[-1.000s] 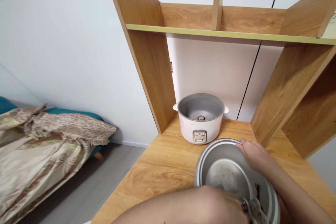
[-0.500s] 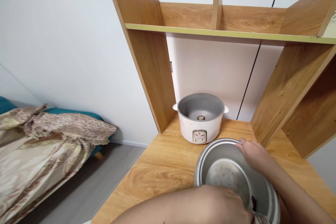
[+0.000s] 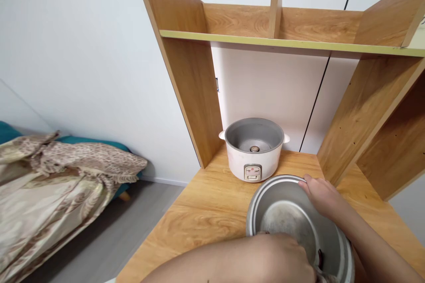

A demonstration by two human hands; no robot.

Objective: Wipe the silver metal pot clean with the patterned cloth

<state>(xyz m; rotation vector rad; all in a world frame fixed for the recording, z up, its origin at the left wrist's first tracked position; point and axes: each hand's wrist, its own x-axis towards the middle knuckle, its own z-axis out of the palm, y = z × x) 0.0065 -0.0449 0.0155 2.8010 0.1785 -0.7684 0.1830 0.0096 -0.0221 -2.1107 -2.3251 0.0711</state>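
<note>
The grey metal inner pot (image 3: 282, 191) of a rice cooker is tilted at the front of the wooden desk, its opening toward me. My right hand (image 3: 320, 194) is closed on the pot's far right rim, thumb and fingers at the edge. My left hand (image 3: 282, 256) is in a fist inside the pot, low against its near side. From that fist pokes a bunched greyish cloth (image 3: 325, 277), mostly hidden, with a small dark red bit (image 3: 320, 258) by it. Behind the pot stands the white rice cooker body (image 3: 237, 163), lidless, its heating plate showing.
Wooden side panels and a yellow-edged shelf (image 3: 275, 42) frame the desk (image 3: 186, 221). A white wall rises behind. On the left, beyond grey floor (image 3: 133, 225), is a teal bed or sofa with a patterned beige cover (image 3: 73, 172).
My left fist has shifted very slightly inside the pot, and less of the cloth shows. My right hand and the pot stay almost where they were.
</note>
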